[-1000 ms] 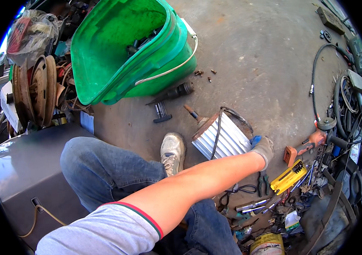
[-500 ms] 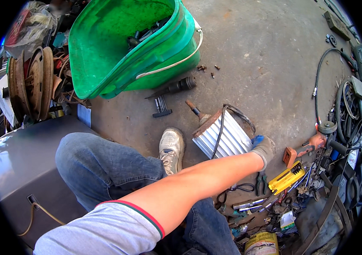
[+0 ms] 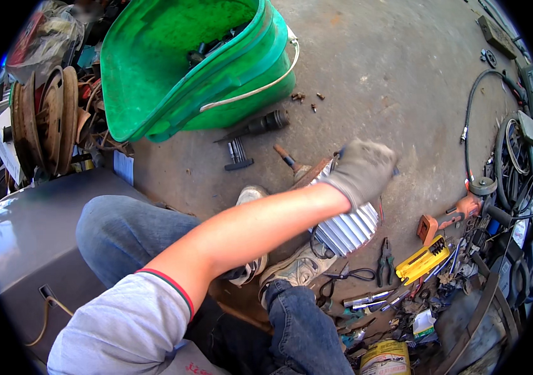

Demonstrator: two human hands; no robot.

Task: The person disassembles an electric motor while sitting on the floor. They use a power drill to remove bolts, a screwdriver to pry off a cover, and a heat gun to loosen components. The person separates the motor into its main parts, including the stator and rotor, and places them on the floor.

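Note:
My left hand (image 3: 361,167), in a grey glove, is closed above a finned silver electric motor (image 3: 349,229). Its fingers curl away from sight, so what they grip is hidden. The motor lies on the floor with a rusty end flange and a shaft (image 3: 285,154) pointing up and left. Part of a black cable (image 3: 320,245) loops at its near side, by my right shoe (image 3: 301,267). My left shoe (image 3: 251,195) is partly behind the forearm. My right hand does not show.
A green bucket (image 3: 266,81) with dark parts inside stands beyond. Near it lie a black tool (image 3: 257,127) and a hex key set (image 3: 238,156). Pliers (image 3: 385,262), scissors (image 3: 345,275), a yellow case (image 3: 423,259) and an angle grinder (image 3: 451,215) lie at right, among clutter.
My left hand has moved up and left from the motor's right end to above its far side. The motor has shifted or turned slightly, and my right shoe has come into view.

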